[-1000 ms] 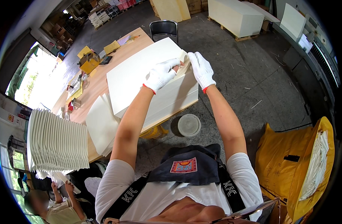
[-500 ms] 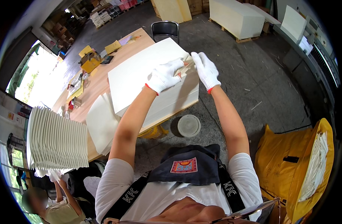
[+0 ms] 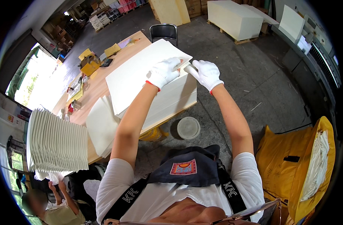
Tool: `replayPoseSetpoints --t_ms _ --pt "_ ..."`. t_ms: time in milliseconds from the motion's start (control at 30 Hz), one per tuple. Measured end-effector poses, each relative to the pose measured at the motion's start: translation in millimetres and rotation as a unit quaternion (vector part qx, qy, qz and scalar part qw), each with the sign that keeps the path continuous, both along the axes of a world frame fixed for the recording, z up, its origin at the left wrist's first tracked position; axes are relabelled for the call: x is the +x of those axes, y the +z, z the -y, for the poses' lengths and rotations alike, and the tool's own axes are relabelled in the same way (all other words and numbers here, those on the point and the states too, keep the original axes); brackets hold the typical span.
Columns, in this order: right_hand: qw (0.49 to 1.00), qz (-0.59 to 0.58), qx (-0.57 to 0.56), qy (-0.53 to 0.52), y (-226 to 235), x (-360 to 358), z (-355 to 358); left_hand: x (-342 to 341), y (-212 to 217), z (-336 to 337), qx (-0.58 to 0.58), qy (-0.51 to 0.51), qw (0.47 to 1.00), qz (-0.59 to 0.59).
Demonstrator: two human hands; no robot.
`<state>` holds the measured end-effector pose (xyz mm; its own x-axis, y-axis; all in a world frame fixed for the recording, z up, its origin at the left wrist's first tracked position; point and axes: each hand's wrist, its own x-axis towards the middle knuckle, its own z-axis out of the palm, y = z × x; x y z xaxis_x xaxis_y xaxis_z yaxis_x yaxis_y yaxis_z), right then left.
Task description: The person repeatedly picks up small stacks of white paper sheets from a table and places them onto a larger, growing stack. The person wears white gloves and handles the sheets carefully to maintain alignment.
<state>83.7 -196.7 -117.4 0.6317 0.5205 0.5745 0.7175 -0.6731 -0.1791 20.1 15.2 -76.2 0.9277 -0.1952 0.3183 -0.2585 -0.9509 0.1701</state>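
**Asker:** Where is the paper, and which way does it point?

**Describer:** A thick white paper stack lies flat on the wooden table, ahead of the wearer. Its long axis runs diagonally, from near left to far right. One short end faces far right, and the stack's right corner lies at the wearer's hands.

**Asker:** What are the hands doing?

**Describer:** Both wear white gloves with red cuffs. The left hand rests on top near that corner, its thumb and forefinger, bare at the tips, spread toward the raised edge of the top sheets. The right hand is just beside the corner, fingers bent, thumb toward the paper. I cannot tell whether either hand grips any sheets.

**Asker:** And around them?

**Describer:** Loose sheets fan out at the near left, beside a tall pile of folded paper. A black chair stands beyond the stack. A round tub sits on the floor, nearer the wearer.
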Motion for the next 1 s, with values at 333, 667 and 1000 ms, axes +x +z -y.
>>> replayPoseSetpoints --t_ms 333,667,1000 --pt "0.926 -0.314 0.205 0.048 18 -5 -20 -10 7 1 -0.11 -0.001 0.993 -0.051" --pt "0.915 -0.294 0.274 -0.011 -2 -6 -29 -10 7 0 -0.212 0.01 0.969 -0.129" --pt "0.912 -0.316 0.26 -0.025 7 -14 -29 -17 8 4 -0.251 -0.041 0.966 -0.051"
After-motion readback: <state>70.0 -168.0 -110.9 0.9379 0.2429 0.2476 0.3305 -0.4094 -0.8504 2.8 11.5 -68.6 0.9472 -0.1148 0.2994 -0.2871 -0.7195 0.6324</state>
